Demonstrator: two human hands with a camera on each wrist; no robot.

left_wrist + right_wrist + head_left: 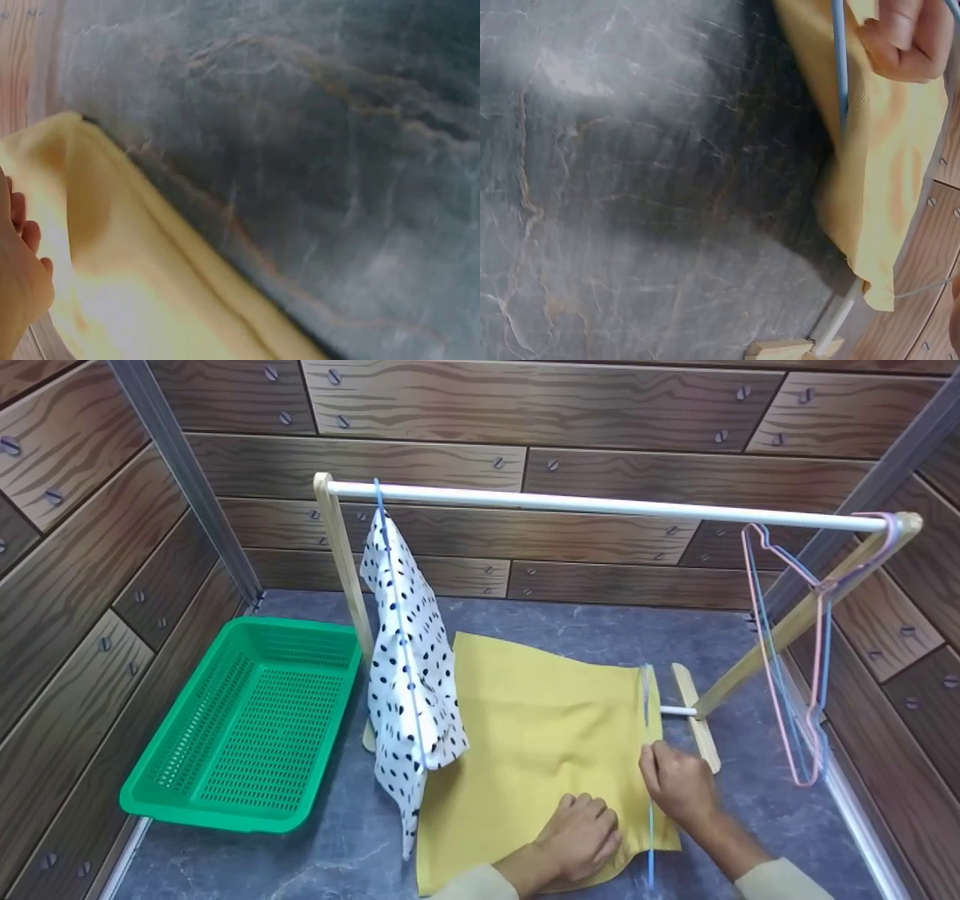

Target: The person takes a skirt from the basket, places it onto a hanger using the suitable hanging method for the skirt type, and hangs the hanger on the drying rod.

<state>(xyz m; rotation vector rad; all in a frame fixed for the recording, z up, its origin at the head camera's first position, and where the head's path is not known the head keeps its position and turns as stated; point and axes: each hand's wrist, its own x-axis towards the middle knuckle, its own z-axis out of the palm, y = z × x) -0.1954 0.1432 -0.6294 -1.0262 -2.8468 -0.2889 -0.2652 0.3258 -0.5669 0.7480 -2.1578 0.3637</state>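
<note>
A yellow cloth (525, 735) lies spread on the floor beneath the rack. My left hand (577, 836) rests on its near part with curled fingers, gripping the fabric; in the left wrist view that hand (22, 262) shows only at the edge. A thin blue hanger (651, 840) runs along the cloth's right side, seen almost edge-on. My right hand (679, 781) grips this hanger near its middle, the thumb covering part of it. In the right wrist view the blue hanger bar (841, 60) crosses the cloth (885, 172) beside the curled fingers.
A wooden rack with a white rail (600, 504) stands over the cloth. Polka-dot fabric (409, 660) hangs at its left on a blue hanger; pink and blue hangers (817, 660) hang at its right. A green basket (322, 735) sits on the left, by plank-patterned walls.
</note>
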